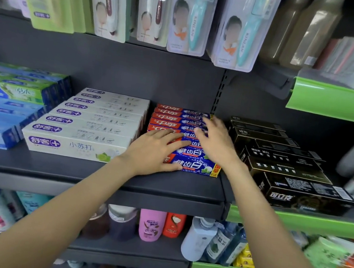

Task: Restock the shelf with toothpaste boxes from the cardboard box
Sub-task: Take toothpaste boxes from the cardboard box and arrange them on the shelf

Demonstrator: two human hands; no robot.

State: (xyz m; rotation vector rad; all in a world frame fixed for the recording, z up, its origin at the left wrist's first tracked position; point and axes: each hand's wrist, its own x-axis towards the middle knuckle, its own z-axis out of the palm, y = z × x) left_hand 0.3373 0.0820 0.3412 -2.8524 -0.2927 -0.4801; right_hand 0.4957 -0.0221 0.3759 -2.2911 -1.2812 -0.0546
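On the shelf (97, 175) I judge I'm squaring the row of red-and-blue toothpaste boxes (193, 153), so I'd press evenly and nudge them flush with the white boxes (87, 121) beside them, without tipping any. My left hand (155, 151) lies flat, fingers straight, on the front boxes; my right hand (214, 139), fingers spread, rests further back, holding nothing.

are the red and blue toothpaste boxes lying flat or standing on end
Lying flat: the red and blue toothpaste boxes sit in a row front to back on the shelf.
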